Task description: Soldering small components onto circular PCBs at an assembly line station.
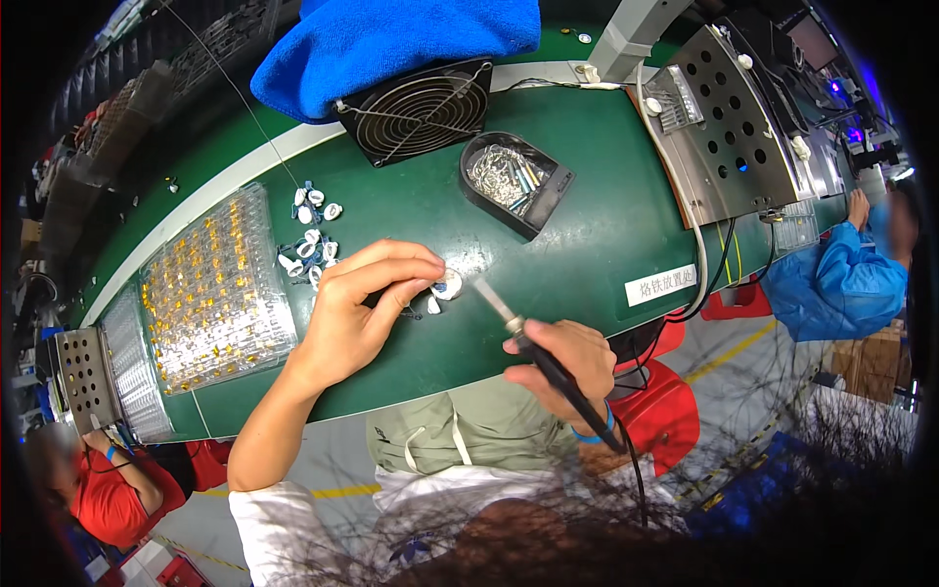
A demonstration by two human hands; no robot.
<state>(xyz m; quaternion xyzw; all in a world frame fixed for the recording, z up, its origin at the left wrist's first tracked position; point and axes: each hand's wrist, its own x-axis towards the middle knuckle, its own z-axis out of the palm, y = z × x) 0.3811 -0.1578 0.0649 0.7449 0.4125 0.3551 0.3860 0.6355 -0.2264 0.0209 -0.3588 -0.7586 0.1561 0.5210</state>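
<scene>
My left hand [354, 311] pinches a small white round part [449, 286] between thumb and fingertips, low over the green bench top. A bit of dark blue shows on that part. In my right hand [577, 362] is a soldering iron [556, 377], held by its black handle with the metal tip pointing up and left. The tip ends just right of the white part; a small gap seems to lie between them. Beyond my left hand lie several similar white parts with dark blue wires [311, 245].
Clear plastic trays with yellow pieces [220, 284] lie at the left. A black fan [416, 112] with a blue towel [401, 49] stands at the back. Near it sits a black bin of small metal pieces [533, 215]. A perforated metal box [724, 117] stands right. Co-workers sit at both sides.
</scene>
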